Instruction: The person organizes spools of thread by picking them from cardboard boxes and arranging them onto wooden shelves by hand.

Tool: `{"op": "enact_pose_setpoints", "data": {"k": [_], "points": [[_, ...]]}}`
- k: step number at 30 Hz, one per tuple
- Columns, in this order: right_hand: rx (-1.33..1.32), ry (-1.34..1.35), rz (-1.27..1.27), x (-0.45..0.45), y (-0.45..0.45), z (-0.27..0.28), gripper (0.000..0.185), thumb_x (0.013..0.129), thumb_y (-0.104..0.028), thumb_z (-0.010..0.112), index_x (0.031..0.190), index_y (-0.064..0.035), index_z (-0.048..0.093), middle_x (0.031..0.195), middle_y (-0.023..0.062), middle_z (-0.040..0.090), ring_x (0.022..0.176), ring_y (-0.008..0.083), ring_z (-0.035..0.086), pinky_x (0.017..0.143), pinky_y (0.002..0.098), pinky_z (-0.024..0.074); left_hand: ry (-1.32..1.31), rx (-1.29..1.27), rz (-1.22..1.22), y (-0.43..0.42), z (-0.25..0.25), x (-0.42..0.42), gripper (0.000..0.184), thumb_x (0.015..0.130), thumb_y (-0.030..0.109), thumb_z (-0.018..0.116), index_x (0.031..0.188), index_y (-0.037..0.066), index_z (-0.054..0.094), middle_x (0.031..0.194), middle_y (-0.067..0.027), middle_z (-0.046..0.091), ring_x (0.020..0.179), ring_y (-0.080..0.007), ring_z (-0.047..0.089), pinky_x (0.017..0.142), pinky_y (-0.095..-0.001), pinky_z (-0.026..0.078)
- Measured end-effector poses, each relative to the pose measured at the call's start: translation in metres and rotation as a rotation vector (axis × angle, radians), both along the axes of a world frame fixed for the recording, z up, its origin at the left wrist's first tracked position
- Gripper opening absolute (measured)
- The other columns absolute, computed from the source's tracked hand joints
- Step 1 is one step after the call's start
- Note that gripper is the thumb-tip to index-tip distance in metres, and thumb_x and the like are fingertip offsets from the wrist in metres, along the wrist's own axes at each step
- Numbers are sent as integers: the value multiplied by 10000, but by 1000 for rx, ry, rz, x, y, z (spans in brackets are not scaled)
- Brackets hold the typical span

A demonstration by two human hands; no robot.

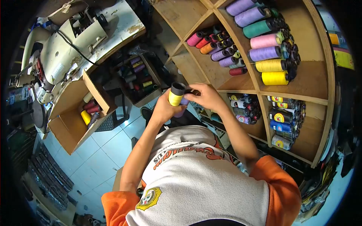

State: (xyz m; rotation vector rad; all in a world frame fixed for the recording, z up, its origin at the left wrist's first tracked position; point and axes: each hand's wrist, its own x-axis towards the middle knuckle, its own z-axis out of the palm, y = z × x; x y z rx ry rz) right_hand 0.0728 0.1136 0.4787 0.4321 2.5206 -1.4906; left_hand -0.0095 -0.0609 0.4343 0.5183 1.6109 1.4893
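In front of my body, my left hand [164, 108] is closed around a yellow thread cone [175, 99] with a dark tube end pointing up. A purple thread cone [184, 101] sits right beside the yellow one, partly hidden by my fingers. My right hand [205, 97] pinches at the dark upper end of the purple cone, its thumb and fingers bent together. Whether my left fingers also bear the purple cone is hard to see.
On the right stands a wooden shelf [260, 92] with rows of coloured thread cones [268, 66]. An open cardboard box [62, 116] with several cones is at left, and another box of cones [137, 77] lies farther back. A sewing machine [62, 52] stands on a table upper left.
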Motion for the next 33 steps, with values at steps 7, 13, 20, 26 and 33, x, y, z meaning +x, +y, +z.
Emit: {"op": "enact_pose_setpoints", "data": {"k": [7,13,20,26,33], "points": [[329,-51,-297,35,89,-31,295,814,-195,672,1019,15,646,807,110,689,678,149,646,621,276,507,-70,-58,108,-17,-19,2,485,637,90,801,1066,37,581,947,-54,640,828,-143,574,800,-293,463],[934,-318,-686,35,166,-48,230,787,-182,575,921,-27,676,908,242,644,904,398,620,799,455,488,-87,-103,144,-56,-40,-9,451,706,-21,735,1113,19,544,1083,-81,643,953,-154,611,810,-286,503],[928,-451,-946,9,231,-88,245,779,-179,587,949,-21,665,954,228,644,927,369,622,807,439,491,-161,-132,346,-100,-67,3,424,691,-33,735,1071,15,552,1005,-65,652,894,-148,627,796,-284,510],[945,-551,-931,7,257,-110,266,774,-182,605,980,-20,656,983,208,648,939,338,625,809,420,496,-201,-228,455,-110,-62,10,391,706,-38,720,1061,14,563,1006,-66,653,875,-133,630,739,-259,509],[953,-597,-906,18,268,-111,298,769,-185,626,1016,-20,644,1016,184,652,954,302,629,812,398,502,-184,-219,424,-102,-70,13,371,707,0,738,1027,17,552,913,-57,652,747,-115,612,677,-249,499]]}}
